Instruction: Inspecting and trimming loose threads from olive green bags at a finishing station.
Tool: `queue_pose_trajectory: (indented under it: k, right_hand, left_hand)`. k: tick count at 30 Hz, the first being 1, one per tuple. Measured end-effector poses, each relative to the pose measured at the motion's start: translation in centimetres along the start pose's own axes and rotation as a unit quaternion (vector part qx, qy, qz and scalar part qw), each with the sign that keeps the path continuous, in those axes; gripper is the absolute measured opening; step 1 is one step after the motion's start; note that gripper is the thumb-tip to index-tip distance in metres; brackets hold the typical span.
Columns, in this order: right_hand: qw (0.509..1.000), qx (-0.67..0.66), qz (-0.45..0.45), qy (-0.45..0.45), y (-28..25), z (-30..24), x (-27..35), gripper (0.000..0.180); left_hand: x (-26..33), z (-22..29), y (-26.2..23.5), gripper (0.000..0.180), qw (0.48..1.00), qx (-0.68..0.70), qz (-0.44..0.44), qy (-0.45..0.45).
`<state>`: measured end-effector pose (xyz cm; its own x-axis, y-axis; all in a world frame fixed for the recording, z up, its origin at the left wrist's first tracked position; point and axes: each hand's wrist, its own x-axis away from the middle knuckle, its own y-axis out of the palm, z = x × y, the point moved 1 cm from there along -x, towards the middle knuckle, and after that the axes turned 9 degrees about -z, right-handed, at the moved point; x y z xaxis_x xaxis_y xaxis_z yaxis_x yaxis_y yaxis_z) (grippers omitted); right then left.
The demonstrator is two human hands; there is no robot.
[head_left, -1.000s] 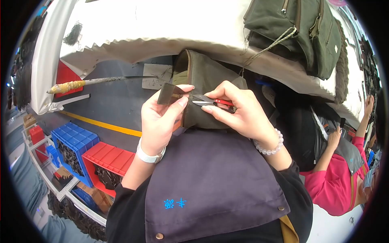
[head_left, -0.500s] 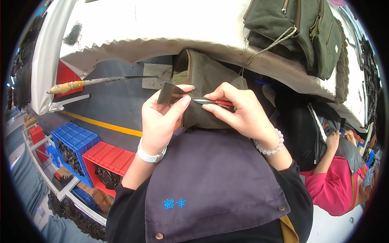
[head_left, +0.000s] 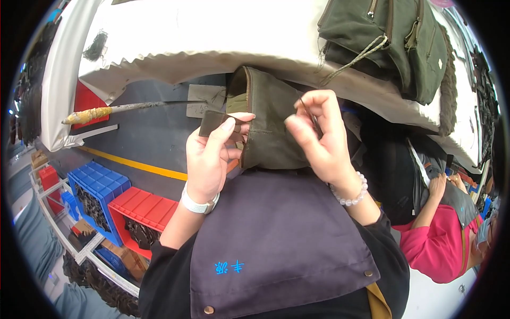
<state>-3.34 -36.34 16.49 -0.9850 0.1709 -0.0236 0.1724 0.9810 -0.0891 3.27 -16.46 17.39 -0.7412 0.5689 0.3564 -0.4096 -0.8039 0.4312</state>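
Both forearms rise from below, the left hand (head_left: 212, 154) pinching (thumb over fingers), right hand (head_left: 319, 141) curled shut.

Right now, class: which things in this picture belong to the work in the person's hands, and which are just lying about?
In hand:
left hand pinching a dark patch
olive fabric piece
right hand holding a thin dark tool

Lying about:
green bags on the white table
blue bin
red bin
taped rod
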Motion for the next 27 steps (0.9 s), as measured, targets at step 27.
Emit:
queue_pose_trajectory:
  k: [27]
  right_hand:
    - [0.913, 0.195, -0.092, -0.346, -2.6, -7.7, -0.5, 0.039]
  left_hand:
    - [-0.2, 7.6, 4.8, 0.042, 0.578, -0.623, 0.004, 0.526]
